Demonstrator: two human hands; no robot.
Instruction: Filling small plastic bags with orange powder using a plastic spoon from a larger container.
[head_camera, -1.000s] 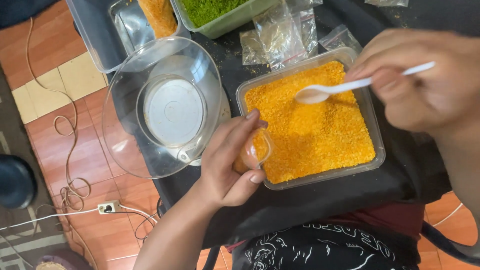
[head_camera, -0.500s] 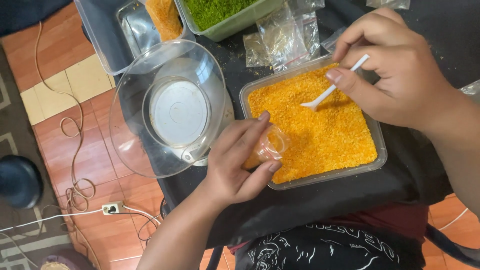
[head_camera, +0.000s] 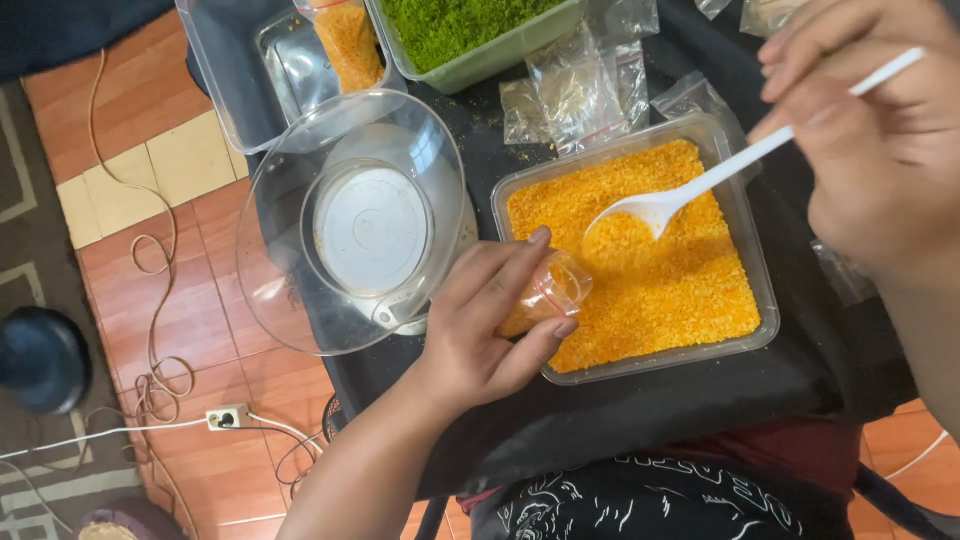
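Since a moment ago, right hand (head_camera: 880, 160) has lifted the white plastic spoon (head_camera: 700, 185) above the clear rectangular tub of orange crumbs (head_camera: 650, 270), mid-frame, while left hand (head_camera: 490, 320) grips the small clear plastic bag (head_camera: 555, 290) at the tub's left edge.

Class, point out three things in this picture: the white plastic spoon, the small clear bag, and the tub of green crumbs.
white plastic spoon (head_camera: 640, 209), head view, on its bowl.
small clear bag (head_camera: 558, 289), head view, on its open mouth.
tub of green crumbs (head_camera: 500, 52), head view, on its front wall.
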